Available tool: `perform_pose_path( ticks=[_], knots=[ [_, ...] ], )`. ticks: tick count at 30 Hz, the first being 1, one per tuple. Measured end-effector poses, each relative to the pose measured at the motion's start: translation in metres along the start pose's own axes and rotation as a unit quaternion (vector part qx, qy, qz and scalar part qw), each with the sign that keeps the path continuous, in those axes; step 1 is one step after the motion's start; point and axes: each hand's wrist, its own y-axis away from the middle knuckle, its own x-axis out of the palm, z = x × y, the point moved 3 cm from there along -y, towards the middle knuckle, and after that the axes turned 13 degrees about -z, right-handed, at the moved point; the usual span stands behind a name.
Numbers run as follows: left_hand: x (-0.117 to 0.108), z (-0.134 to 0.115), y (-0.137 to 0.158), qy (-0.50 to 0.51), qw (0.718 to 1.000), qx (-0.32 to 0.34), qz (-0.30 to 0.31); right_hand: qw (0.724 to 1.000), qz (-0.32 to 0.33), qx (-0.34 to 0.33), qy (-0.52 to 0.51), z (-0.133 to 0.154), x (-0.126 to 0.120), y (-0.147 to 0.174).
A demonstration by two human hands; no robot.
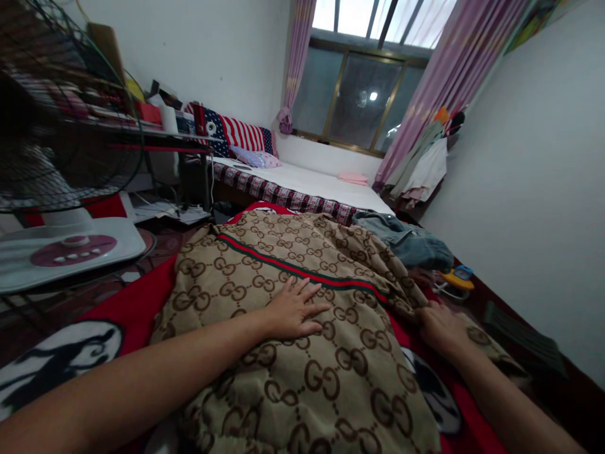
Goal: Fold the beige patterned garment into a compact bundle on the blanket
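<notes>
A tan monogrammed blanket [302,328] with a green-and-red stripe lies rumpled across the centre and lower middle of the frame, on top of a red blanket [127,309]. The left hand [295,310] rests flat on it at centre, fingers spread, gripping nothing. The right hand [439,328], right of centre, sits at the tan blanket's edge; whether it grips the cloth cannot be told. Jeans [406,243] lie beyond, a bed [321,183] sits under the window, and a fan [61,126] fills the upper left.
</notes>
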Motion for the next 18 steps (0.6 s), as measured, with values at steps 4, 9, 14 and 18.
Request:
perform_pose_path(
  ticks=[4, 9, 14, 18],
  knots=[
    [-0.005, -0.002, 0.002, 0.019, 1.000, 0.001, -0.010, 0.976, -0.187, -0.010, -0.111, 0.050, -0.019, 0.001],
    [-0.043, 0.034, 0.009, -0.043, 0.984, -0.144, -0.094, 0.964, -0.129, 0.039, -0.228, 0.085, -0.001, 0.009],
    [-0.066, 0.087, 0.031, -0.181, 0.915, -0.349, -0.092, 0.968, -0.094, 0.051, -0.228, 0.097, 0.022, 0.012],
    [-0.056, 0.090, 0.041, -0.214, 0.920, -0.326, -0.037, 0.959, -0.080, 0.008, -0.271, 0.108, 0.014, 0.012]
  ],
)
